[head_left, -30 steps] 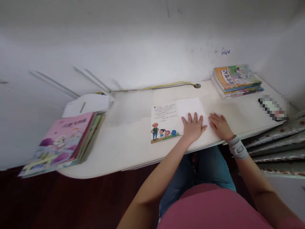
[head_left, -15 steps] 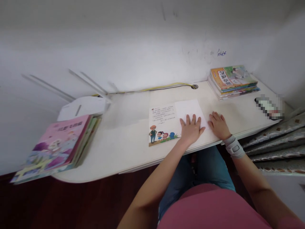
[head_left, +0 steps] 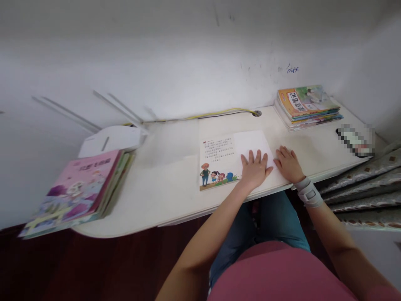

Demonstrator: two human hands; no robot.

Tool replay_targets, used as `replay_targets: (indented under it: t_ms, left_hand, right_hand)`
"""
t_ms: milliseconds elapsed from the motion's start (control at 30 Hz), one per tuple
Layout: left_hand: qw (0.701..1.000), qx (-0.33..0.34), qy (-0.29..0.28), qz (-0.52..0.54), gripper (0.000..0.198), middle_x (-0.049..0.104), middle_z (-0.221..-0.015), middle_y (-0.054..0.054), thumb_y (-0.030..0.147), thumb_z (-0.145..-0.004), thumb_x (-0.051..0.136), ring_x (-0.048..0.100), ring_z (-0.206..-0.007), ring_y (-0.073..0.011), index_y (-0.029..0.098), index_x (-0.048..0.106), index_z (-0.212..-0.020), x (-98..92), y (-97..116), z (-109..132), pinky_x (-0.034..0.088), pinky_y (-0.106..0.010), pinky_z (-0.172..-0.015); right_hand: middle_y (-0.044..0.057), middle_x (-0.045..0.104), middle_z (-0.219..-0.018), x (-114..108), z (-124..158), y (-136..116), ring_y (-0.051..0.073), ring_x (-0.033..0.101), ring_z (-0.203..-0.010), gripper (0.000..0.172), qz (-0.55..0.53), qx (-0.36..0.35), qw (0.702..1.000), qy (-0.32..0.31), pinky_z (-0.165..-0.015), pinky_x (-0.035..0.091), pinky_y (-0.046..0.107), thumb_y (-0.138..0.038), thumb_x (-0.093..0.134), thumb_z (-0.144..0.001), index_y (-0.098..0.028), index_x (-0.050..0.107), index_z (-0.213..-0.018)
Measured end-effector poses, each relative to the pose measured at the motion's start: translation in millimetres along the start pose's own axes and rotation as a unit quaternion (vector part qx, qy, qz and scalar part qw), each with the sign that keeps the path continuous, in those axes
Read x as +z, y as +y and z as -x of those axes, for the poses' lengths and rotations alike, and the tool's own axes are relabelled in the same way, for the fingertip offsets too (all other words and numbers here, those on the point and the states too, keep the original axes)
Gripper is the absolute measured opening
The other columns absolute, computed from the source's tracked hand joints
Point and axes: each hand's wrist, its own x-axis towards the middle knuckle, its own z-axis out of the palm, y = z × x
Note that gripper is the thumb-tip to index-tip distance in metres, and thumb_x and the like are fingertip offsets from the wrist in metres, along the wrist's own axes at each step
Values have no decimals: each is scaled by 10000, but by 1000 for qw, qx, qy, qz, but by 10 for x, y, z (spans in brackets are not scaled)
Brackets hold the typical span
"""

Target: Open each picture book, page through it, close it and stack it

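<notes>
White storybook page (head_left: 219,154) lengthwise across the desk (head_left: 166,196), under left hand (head_left: 255,169)

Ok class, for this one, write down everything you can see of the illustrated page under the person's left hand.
The illustrated page lies flat and slightly skewed on the white desk, near its front edge. It looks like thin paper. Lines of dark printed text fill its upper part, above colourful cartoon figures on a green strip along the bottom. A blank white area adjoins its right side; whether this is a separate sheet cannot be told. The left hand rests spread flat across the lower right.
</notes>
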Motion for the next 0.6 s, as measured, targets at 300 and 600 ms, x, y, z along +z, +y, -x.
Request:
replay_targets:
  t_ms: [300,600]
  left_hand:
    - [1000,15,-1,-7,643,226,-1562,-133,533,-946,221,158,-1419,-418,178,300,-1476,-3,47,-39,152,-673,-1083]
    - [1000,-7,-4,-2,702,195,-1572,-117,590,-927,243,141,-1435,-375,173,248,-1492,-204,-346,121,181,-623,-1107]
  right_hand:
    - [219,464,-1411,-2,-6,1,305,403,-1325,454,-6,-1,1000,0,-1064,294,490,-296,348,-949,-60,510,-1301]
    - [223,408,-1450,-50,15,58,305,377,-1347,490,-13,9,1000,-4,-1058,325,448,-355,397,-950,-84,480,-1349]
